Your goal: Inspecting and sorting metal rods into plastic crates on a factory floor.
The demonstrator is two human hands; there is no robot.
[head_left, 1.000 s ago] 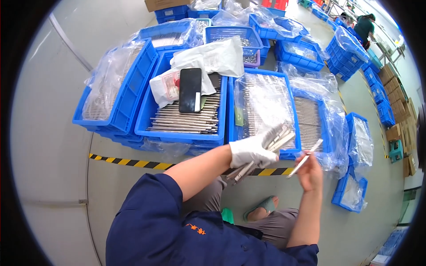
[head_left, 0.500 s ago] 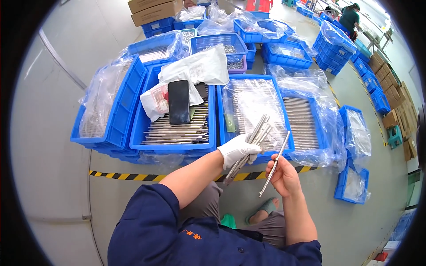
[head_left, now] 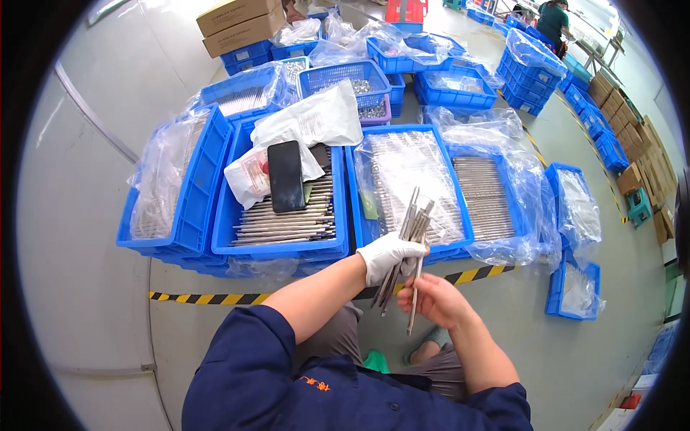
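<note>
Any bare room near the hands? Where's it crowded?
Bare floor: at left, between the striped tape, the wall panel and the navy shirt; at right, between the right forearm and the lower small crate.
Crowded: the row of blue crates ahead, with the phone and white packages over rods, and at the left hand and right hand, close together on held rods.

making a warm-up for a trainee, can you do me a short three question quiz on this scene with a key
1. Which hand grips the bundle of rods?
2. True or false: the right hand wears a glove.
3. Where does the phone lie? A: on the floor. B: on a white package. C: in a hand.

Key: 1, the left hand; 2, false, the right hand is bare; 3, B.
</note>
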